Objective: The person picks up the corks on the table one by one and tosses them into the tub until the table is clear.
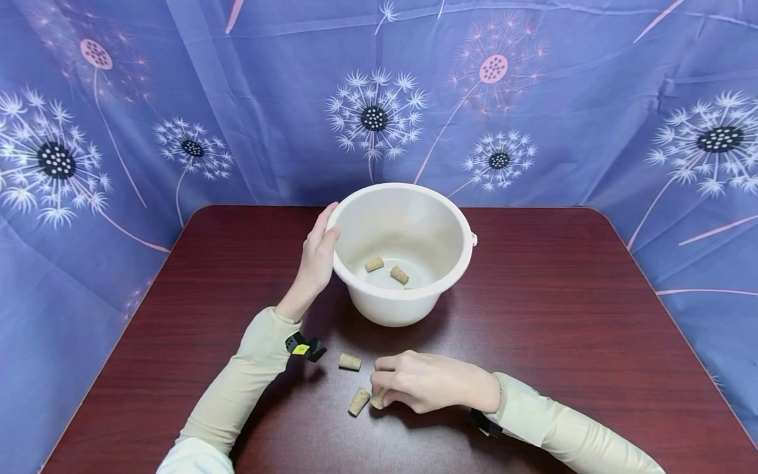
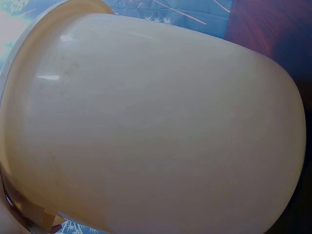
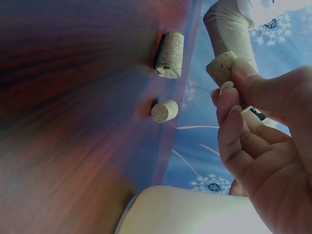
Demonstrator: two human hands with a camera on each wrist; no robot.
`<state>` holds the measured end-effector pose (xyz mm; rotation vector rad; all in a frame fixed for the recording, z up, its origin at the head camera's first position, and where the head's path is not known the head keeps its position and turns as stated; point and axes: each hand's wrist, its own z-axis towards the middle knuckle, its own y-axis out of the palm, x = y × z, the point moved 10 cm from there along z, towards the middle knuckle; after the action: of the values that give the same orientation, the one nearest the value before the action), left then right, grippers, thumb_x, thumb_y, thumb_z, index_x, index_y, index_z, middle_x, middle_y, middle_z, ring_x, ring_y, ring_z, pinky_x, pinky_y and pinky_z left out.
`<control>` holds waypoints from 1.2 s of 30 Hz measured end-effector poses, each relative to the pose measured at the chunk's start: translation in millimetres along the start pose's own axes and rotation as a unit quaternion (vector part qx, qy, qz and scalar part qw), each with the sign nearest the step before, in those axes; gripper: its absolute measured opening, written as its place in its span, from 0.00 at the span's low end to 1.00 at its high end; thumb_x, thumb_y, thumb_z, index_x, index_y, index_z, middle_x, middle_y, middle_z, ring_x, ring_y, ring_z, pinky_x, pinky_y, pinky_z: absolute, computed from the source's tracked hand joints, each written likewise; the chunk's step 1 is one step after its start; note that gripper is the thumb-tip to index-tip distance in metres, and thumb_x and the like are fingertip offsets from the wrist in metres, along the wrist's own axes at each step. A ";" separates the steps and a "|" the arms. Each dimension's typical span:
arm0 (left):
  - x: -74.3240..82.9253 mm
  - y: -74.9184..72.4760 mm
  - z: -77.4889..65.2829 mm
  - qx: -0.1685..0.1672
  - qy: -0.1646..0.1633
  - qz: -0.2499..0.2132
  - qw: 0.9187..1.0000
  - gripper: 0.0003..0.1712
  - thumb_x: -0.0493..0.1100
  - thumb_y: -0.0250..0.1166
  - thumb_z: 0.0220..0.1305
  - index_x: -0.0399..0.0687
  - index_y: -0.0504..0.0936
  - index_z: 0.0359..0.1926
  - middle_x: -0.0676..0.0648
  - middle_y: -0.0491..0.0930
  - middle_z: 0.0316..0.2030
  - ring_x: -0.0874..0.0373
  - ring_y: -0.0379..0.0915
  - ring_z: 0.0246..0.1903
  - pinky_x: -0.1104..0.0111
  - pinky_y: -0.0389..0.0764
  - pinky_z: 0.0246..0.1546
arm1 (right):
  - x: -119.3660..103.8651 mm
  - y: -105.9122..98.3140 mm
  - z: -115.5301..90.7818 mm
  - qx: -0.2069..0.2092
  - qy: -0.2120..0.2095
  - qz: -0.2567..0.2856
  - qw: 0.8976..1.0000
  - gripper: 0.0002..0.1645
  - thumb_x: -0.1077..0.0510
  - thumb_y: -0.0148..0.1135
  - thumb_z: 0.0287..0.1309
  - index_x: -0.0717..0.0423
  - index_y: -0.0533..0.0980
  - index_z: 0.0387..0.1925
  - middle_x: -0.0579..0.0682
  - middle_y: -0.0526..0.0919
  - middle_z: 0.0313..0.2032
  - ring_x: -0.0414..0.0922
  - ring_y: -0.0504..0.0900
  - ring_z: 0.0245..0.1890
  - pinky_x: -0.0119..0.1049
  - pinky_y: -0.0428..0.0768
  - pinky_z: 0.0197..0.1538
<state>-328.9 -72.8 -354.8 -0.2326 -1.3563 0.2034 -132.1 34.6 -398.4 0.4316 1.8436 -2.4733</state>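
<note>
Nearest, above the dark red-brown, wood-grained worktop [image 1: 562, 316], the right hand [image 1: 423, 382] has its grip closed on a tan, tapered cork stopper [image 1: 377, 400], which it pinches between thumb and fingers; the right wrist view shows this stopper apart from the worktop. Just beside it, a second tan cork stopper [image 1: 358, 401] lies on its side, and a little farther a third tan cork stopper [image 1: 349, 361] lies in the same manner. Behind them is a white, round plastic bucket [image 1: 395, 308]. The left hand [image 1: 316, 253] grips its rim at the left side. Inside, two more tan cork stoppers [image 1: 374, 264] lie near each other on the bottom. Farthest hangs a blue cloth with printed dandelions [image 1: 266, 79].
</note>
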 end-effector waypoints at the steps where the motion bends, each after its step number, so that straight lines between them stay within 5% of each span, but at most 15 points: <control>1: 0.1 -0.1 -0.3 0.000 0.001 0.000 1.000 0.30 0.40 0.44 0.70 0.50 0.61 0.72 0.43 0.67 0.68 0.47 0.68 0.61 0.54 0.69 0.62 | 0.0 -0.6 0.1 0.001 -0.001 0.003 1.000 0.03 0.54 0.64 0.60 0.47 0.77 0.33 0.38 0.74 0.29 0.28 0.75 0.28 0.13 0.72 0.37; 36: 0.0 -0.2 0.4 -0.001 0.006 -0.002 1.000 0.30 0.40 0.43 0.70 0.49 0.61 0.72 0.43 0.66 0.68 0.46 0.68 0.61 0.52 0.71 0.61 | 1.1 -5.3 -0.5 0.005 -0.009 0.003 1.000 0.03 0.56 0.64 0.60 0.49 0.76 0.34 0.39 0.76 0.30 0.29 0.76 0.30 0.13 0.72 0.38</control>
<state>-329.3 -73.0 -354.7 -0.2317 -1.3448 0.1971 -134.1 36.8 -393.9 0.4134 1.8216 -2.4750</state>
